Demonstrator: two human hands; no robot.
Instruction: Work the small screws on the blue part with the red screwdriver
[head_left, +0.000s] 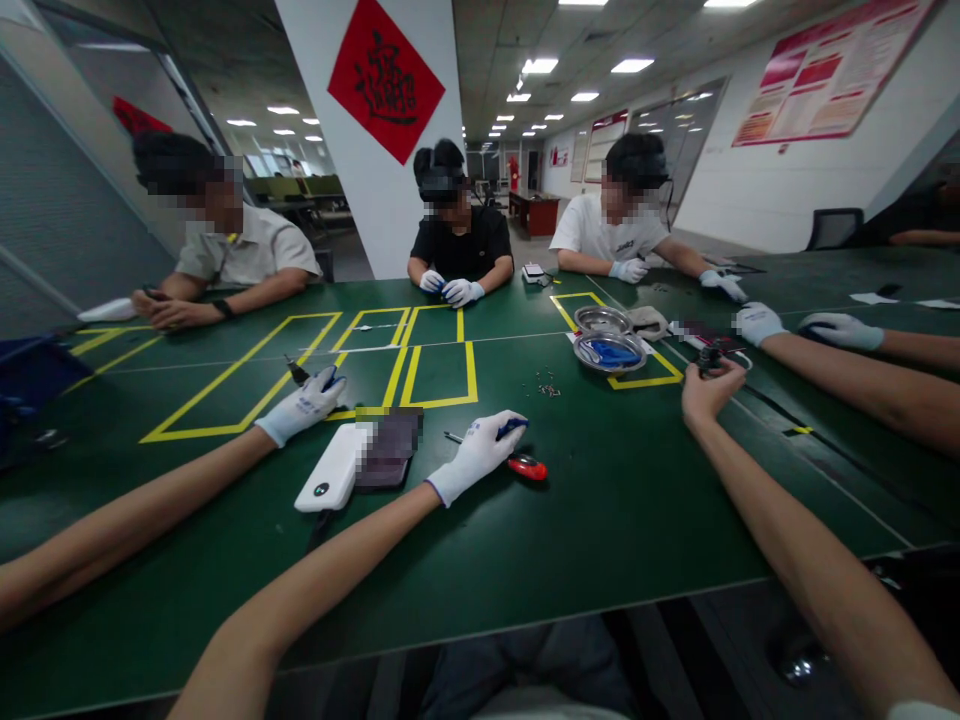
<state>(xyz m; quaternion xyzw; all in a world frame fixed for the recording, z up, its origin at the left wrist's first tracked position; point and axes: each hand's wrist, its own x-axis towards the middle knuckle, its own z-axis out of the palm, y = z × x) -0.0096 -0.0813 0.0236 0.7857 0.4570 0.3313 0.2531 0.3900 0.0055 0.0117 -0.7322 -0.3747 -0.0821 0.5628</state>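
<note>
My left hand (484,447), in a white glove with blue palm coating, rests low over the table with curled fingers. It is closed about a screwdriver (529,467); the red and black handle shows at its right, the thin metal shaft at its left. Part of the tool is hidden under the glove. Further right, my bare right hand (712,390) is raised and closed on a small black knobby object (709,358), whose kind I cannot make out. Several small screws (549,390) lie loose on the table beyond my left hand.
A white power bank (335,468) and a dark phone (388,450) lie left of my left hand. A co-worker's gloved hand (304,403) is beyond them. Metal bowls (609,352), one containing something blue, stand ahead. Yellow tape (472,372) marks the green table; co-workers sit around it.
</note>
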